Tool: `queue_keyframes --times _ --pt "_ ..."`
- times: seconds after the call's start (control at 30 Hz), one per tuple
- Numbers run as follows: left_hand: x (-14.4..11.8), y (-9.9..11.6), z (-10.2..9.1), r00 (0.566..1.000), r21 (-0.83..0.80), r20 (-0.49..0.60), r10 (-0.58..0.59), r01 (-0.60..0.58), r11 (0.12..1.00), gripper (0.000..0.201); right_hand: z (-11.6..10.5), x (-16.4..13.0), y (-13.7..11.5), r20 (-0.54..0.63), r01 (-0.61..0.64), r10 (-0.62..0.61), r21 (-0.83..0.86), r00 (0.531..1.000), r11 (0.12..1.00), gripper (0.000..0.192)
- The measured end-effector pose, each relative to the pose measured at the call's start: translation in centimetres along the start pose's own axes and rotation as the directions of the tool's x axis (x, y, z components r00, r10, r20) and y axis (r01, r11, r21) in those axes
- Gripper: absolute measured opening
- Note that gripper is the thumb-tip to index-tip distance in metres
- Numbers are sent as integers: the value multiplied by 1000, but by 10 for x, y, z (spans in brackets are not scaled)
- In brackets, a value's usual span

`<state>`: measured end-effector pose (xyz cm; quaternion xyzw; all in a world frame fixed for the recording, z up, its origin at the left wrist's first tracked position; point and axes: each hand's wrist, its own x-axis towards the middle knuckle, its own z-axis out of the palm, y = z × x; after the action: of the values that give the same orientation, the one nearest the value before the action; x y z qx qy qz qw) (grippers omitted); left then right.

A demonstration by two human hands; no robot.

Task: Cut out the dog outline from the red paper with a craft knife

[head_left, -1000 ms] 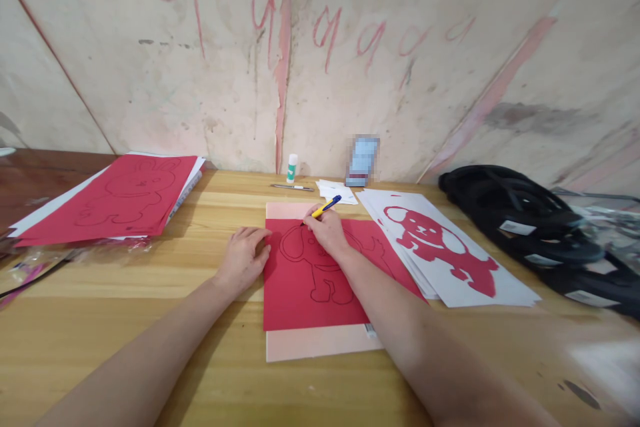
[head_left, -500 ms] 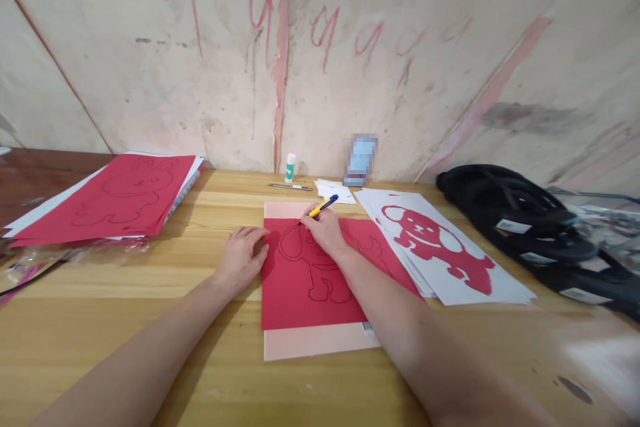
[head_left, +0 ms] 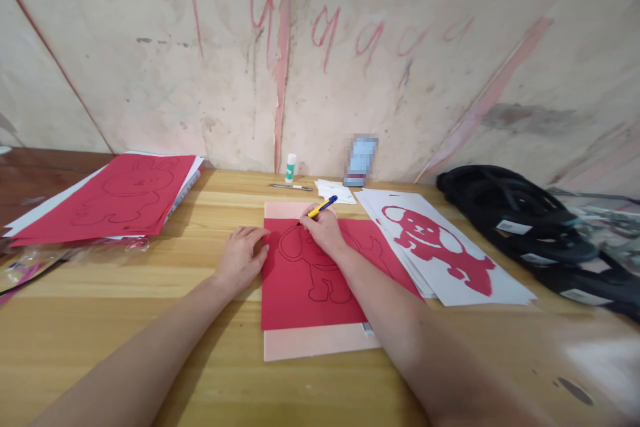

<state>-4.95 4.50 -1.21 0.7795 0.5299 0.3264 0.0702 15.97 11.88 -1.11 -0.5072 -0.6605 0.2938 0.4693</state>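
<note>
A red paper sheet (head_left: 295, 293) with a dog outline drawn in black lies on a pink mat (head_left: 310, 343) on the wooden table (head_left: 150, 320). My right hand (head_left: 325, 230) grips a yellow and blue pen-like tool (head_left: 323, 206) with its tip at the sheet's far edge, by the dog's head. My left hand (head_left: 243, 257) lies flat on the table, its fingertips touching the sheet's left edge.
A stack of white sheets with a red dog cut-out (head_left: 440, 250) lies to the right. Red rabbit-outline sheets (head_left: 120, 197) lie far left. A glue stick (head_left: 291, 167), a pen (head_left: 293, 187) and paper scraps (head_left: 335, 190) sit by the wall. Black bundles (head_left: 530, 220) fill the right.
The tool's tip has shifted slightly left along the dog's head. My left hand stays put on the sheet's edge.
</note>
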Motion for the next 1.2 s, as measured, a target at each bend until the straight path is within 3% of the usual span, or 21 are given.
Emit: queue_keyframes --times 1.2 --pt "0 1 0 1000 -10 9 -18 18 1000 25 2 -1 1 74 10 -15 63 997 998 12"
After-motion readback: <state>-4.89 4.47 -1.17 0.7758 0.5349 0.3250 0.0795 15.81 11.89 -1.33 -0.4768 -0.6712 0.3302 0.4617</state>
